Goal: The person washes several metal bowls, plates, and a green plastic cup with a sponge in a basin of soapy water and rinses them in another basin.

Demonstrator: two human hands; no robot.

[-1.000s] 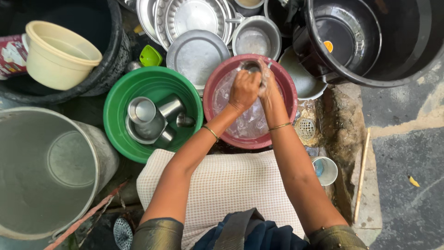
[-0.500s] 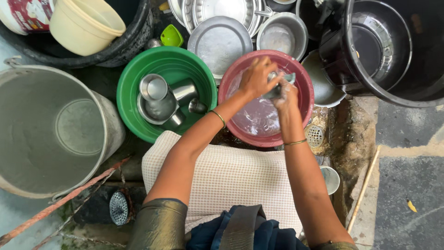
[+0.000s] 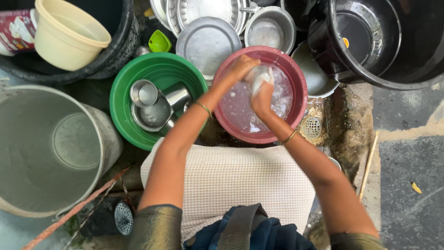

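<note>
Both hands meet over the red basin (image 3: 296, 125) of soapy water: the left hand (image 3: 241, 67) and right hand (image 3: 262, 98) close around a small steel vessel (image 3: 260, 74) (mostly hidden), its long axis unclear, green basin (image 3: 127, 120) at nine o'clock.

The person wears short sleeves of shiny olive-green cloth (image 3: 155, 227) that end above the elbows. A thin gold bangle (image 3: 203, 109) circles the left wrist and another bangle (image 3: 290, 136) the right. A cream waffle-textured cloth (image 3: 231, 180) covers the lap, with dark blue fabric (image 3: 259, 234) bunched beneath it.
</note>
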